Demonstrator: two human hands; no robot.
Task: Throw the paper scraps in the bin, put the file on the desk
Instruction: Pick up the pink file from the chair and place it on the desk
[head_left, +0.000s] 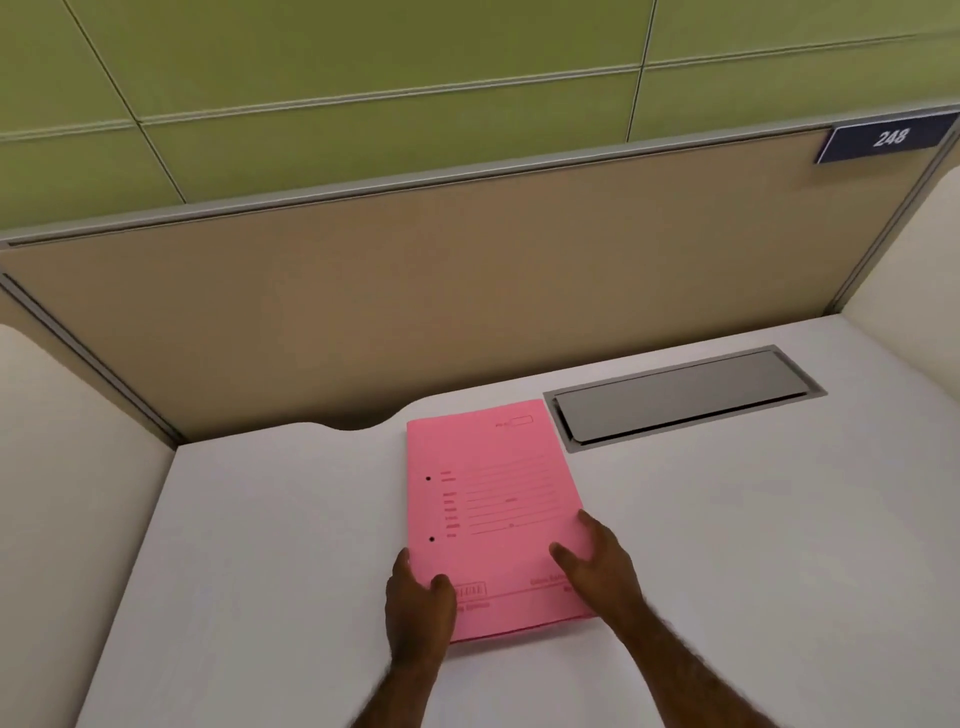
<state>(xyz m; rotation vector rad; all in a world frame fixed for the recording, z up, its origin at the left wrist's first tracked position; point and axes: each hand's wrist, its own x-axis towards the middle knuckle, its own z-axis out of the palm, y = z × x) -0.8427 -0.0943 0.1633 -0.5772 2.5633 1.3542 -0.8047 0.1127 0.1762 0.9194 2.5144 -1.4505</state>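
Note:
A pink file (493, 499) with printed lines and two punched holes lies flat on the white desk (260, 545), near its middle. My left hand (418, 608) holds the file's near left corner, thumb on top. My right hand (597, 564) rests with spread fingers on the file's right edge and near right corner. No paper scraps and no bin are in view.
A grey metal cable hatch (680, 397) is set into the desk just right of the file's far end. A tan partition (415, 291) closes the back, with a sign reading 248 (889, 137). White side panels stand at left and right.

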